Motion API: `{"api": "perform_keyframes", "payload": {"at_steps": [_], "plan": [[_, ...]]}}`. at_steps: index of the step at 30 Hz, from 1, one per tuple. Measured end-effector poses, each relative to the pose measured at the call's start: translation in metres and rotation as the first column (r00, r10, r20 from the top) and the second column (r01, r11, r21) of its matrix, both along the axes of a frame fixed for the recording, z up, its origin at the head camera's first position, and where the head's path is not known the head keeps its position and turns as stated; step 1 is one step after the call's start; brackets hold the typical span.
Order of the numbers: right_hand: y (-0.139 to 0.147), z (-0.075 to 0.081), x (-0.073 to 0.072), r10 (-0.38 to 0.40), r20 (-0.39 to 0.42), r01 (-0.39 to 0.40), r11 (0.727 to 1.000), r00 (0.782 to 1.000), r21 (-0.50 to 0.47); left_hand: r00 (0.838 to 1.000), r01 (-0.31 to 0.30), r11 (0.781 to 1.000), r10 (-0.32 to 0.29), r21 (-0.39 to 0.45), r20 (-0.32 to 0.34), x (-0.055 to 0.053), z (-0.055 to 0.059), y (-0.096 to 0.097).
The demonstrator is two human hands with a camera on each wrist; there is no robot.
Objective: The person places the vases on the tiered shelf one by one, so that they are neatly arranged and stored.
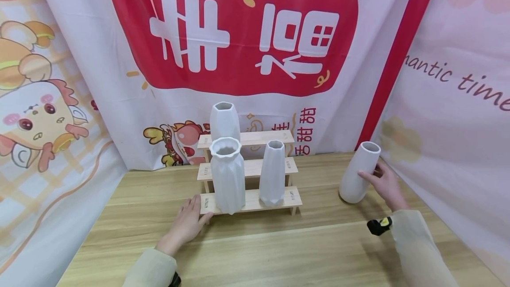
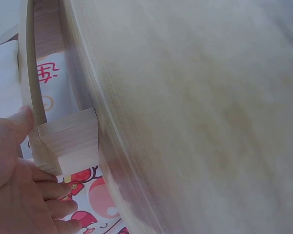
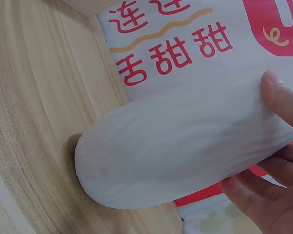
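My right hand point(image 1: 386, 185) grips a smooth white vase point(image 1: 360, 172) on the table's right side, thumb on one face and fingers round the other. In the right wrist view its rounded base point(image 3: 107, 165) is near the wood; whether it fully rests there I cannot tell. My left hand point(image 1: 186, 218) touches the left end of a three-tier wooden stand point(image 1: 251, 200), fingers fairly straight, thumb at the front edge. On the lowest tier stand a ruffled-rim vase point(image 1: 228, 180) and a slim faceted vase point(image 1: 272, 174). Behind them rises another faceted vase point(image 1: 225, 121), its base hidden.
The stand is on a wood-grain table point(image 1: 279, 251) near the back. A printed cloth point(image 1: 247, 34) with a red panel hangs behind, and more printed cloth point(image 1: 450, 114) closes the right side. Patterned cloth point(image 1: 40, 114) hangs at the left.
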State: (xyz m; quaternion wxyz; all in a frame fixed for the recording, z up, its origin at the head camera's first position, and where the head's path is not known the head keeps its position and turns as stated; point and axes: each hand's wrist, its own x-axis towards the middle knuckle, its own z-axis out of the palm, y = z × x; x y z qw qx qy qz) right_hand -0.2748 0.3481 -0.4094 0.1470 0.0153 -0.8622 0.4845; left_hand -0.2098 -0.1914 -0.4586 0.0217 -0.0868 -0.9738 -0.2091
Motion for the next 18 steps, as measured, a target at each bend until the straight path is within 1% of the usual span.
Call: {"api": "perform_keyframes", "payload": {"at_steps": [5, 9, 14, 18], "plan": [[0.001, 0.004, -0.001, -0.005, 0.005, 0.005, 1.000, 1.000, -0.003, 1.000, 0.001, 1.000, -0.001, 0.010, 0.008, -0.001, 0.000, 0.000], [0.000, 0.010, -0.001, -0.001, -0.009, 0.001, 1.000, 1.000, -0.006, 1.000, 0.002, 1.000, -0.002, 0.015, 0.010, -0.002, 0.000, 0.000], [-0.004, 0.018, 0.000, 0.003, -0.008, -0.003, 1.000, 1.000, -0.016, 1.000, 0.000, 1.000, 0.000, 0.009, 0.018, -0.001, 0.001, 0.000], [-0.006, 0.024, -0.002, 0.005, -0.018, -0.005, 1.000, 1.000, -0.008, 1.000, 0.002, 1.000, -0.002, 0.008, 0.011, 0.000, 0.001, 0.001]]}}
